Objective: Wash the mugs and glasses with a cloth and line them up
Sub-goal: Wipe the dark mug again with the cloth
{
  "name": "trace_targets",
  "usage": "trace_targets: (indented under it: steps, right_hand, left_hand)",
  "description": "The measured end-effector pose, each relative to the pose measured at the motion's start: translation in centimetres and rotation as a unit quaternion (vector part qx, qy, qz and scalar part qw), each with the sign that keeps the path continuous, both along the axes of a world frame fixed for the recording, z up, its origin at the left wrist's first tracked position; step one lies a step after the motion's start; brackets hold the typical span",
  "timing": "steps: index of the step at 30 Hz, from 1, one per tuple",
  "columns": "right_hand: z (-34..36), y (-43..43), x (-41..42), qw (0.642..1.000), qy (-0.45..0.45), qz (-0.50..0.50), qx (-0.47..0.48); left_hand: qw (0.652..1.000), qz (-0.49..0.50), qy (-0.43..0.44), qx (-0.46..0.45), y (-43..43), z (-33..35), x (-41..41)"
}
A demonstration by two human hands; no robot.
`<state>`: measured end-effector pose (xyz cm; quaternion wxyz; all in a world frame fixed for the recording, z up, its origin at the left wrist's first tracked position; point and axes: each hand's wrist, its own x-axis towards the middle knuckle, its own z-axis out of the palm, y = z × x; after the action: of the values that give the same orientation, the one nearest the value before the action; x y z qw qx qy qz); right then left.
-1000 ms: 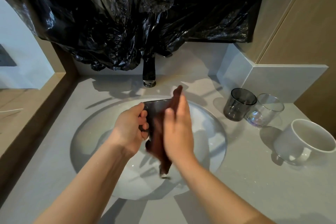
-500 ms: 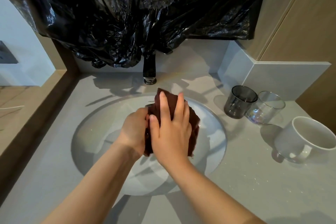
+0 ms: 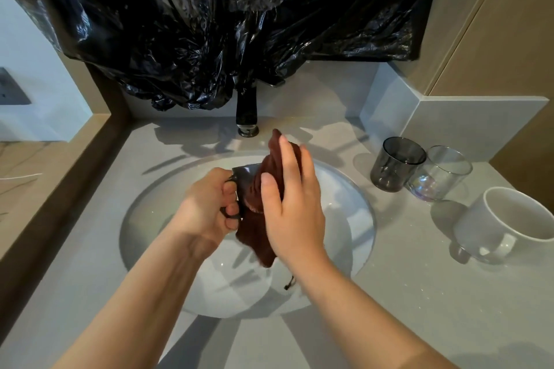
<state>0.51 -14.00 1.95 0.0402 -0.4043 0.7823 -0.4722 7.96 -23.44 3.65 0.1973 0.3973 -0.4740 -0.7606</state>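
Over sink basin (image 3: 364, 198): my left hand (image 3: 207, 207) grips dark mug (image 3: 244, 172) by handle, fingers curled through. My right hand (image 3: 290, 207), fingers straight, presses brown cloth (image 3: 263, 189) flat against mug's side. Mug mouth seemingly tipped away from me; cloth hides most. Row lies to my right, right hand nearer: grey glass (image 3: 392, 168), clear glass (image 3: 437, 174), white mug (image 3: 509, 225).

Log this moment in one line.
left hand: grips dark mug by handle | right hand: presses cloth on it | counter: grey glass, clear glass, white mug

Counter (image 3: 419, 293) holds smoky glass (image 3: 395, 165), clear glass (image 3: 440, 174), white mug (image 3: 506, 222).
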Motion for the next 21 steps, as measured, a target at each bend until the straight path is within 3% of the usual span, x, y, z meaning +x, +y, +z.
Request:
trace_targets:
  steps: [1, 2, 4, 5, 6, 9, 10, 11, 13, 14, 15, 16, 17, 19, 21]
  right_hand:
    - [0.3, -0.2, -0.6, 0.996, -0.074, 0.021, -0.033]
    - [0.9, -0.3, -1.3, 0.97, -0.221, 0.032, -0.096]
    - [1.7, -0.5, -3.0, 0.849, -0.507, 0.048, -0.141]
    - [1.7, -0.5, -3.7, 0.809, -0.573, 0.06, -0.117]
    - [1.8, -0.2, -3.9, 0.793, -0.599, 0.074, -0.084]
    - [1.9, 0.4, -3.5, 0.793, -0.602, 0.064, -0.065]
    - [2.0, 0.4, -3.1, 0.808, -0.584, 0.044, -0.071]
    - [2.0, 0.4, -2.6, 0.844, -0.53, 0.027, -0.078]
    - [1.4, 0.3, -1.6, 0.961, -0.273, 0.026, -0.029]
    - [1.2, 0.5, -1.2, 0.993, -0.115, 0.03, 0.017]
    - [1.3, 0.5, -1.1, 0.998, -0.013, 0.03, 0.046]
    - [1.3, 0.3, -1.4, 0.998, 0.025, 0.033, 0.055]
    - [1.7, 0.1, -1.9, 0.998, 0.003, 0.041, 0.045]
    - [2.8, -0.4, -3.0, 0.977, -0.205, 0.057, -0.03]
    - [3.6, -0.5, -4.1, 0.876, -0.468, 0.07, -0.092]
  left_hand:
    - [1.0, -0.002, 0.003, 0.004, 0.0, 0.0, 0.0]
    - [1.0, -0.004, 0.007, 0.012, -0.2, 0.1, 0.0]
    - [0.999, -0.011, 0.02, 0.048, -0.6, 0.3, 0.0]
    - [0.997, -0.014, 0.028, 0.072, -0.8, 0.4, 0.0]
    - [0.994, -0.017, 0.036, 0.099, -1.0, 0.3, 0.1]
    - [0.986, -0.012, 0.043, 0.161, -1.2, -0.2, 0.1]
    - [0.985, -0.005, 0.039, 0.165, -1.2, -0.4, 0.2]
    - [0.987, 0.002, 0.034, 0.158, -1.1, -0.6, 0.2]
    - [0.992, 0.007, 0.021, 0.122, -0.7, -0.7, 0.1]
    - [0.995, 0.002, 0.017, 0.103, -0.4, -0.7, 0.0]
    - [0.996, -0.006, 0.014, 0.089, -0.1, -0.5, 0.0]
    - [0.996, -0.014, 0.017, 0.084, 0.0, -0.3, 0.0]
    - [0.996, -0.018, 0.025, 0.087, 0.0, -0.2, 0.0]
    - [0.993, -0.021, 0.043, 0.104, -0.3, 0.2, 0.2]
    - [0.99, -0.026, 0.061, 0.125, -0.8, 0.6, 0.3]
